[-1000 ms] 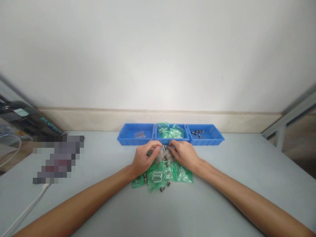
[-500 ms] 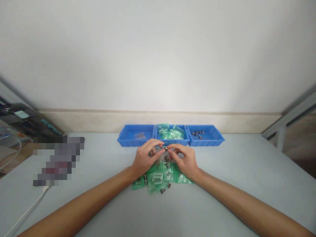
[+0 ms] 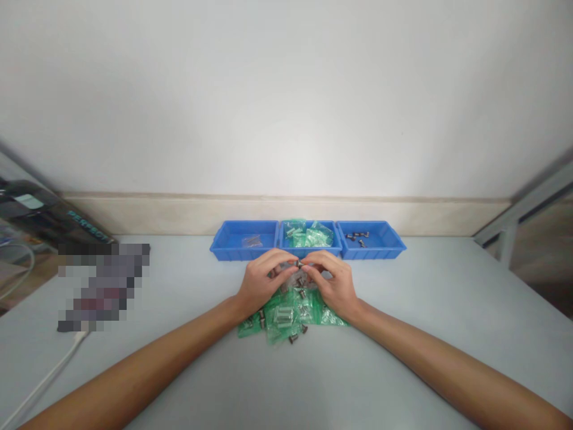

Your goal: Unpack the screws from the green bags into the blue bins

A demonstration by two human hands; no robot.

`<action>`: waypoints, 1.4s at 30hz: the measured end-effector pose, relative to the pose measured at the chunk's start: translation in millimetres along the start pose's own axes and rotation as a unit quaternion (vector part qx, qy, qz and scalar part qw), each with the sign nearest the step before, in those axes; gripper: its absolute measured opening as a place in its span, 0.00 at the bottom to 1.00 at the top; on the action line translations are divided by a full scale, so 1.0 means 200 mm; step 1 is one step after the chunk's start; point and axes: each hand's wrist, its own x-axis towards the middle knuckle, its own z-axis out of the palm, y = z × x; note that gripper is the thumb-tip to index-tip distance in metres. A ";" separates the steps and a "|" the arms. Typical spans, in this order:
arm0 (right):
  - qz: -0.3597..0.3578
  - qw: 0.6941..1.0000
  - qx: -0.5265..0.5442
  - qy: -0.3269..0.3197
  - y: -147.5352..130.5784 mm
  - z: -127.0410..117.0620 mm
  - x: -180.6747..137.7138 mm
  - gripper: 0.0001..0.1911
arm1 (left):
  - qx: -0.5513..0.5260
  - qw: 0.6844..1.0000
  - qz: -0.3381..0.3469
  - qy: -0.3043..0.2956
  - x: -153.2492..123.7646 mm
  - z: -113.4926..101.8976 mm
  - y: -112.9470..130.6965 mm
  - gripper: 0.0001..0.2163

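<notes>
My left hand [image 3: 260,282] and my right hand [image 3: 333,280] meet fingertip to fingertip over a heap of small green plastic bags [image 3: 286,313] holding metal parts. Between both pinches sits a small clear bag with a metal part [image 3: 299,264], raised a little above the heap. Loose metal parts [image 3: 294,338] lie at the heap's front edge. Behind the hands stands a row of three blue bins: the left bin [image 3: 244,240] holds a clear bag, the middle bin [image 3: 308,235] holds green bags, the right bin [image 3: 371,240] holds a few dark metal parts.
A blurred dark object [image 3: 104,285] lies at the left on the grey table [image 3: 403,358], with a white cable [image 3: 40,382] running from it to the front left corner. A dark box [image 3: 49,221] leans at the far left. A metal frame [image 3: 523,221] stands at the right.
Both hands lifted off the heap and drew together, fingertips now pinching one small bag above it. The view shifted slightly.
</notes>
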 end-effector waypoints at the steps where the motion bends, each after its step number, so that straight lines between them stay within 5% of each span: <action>1: 0.001 1.000 0.002 0.000 0.00 0.00 0.00 0.06 | -0.001 1.000 0.002 0.001 0.00 0.00 0.00 0.07; 42: -0.031 0.999 0.010 0.013 0.01 0.01 0.00 0.05 | 0.007 1.000 0.009 0.020 0.00 -0.01 0.01 0.07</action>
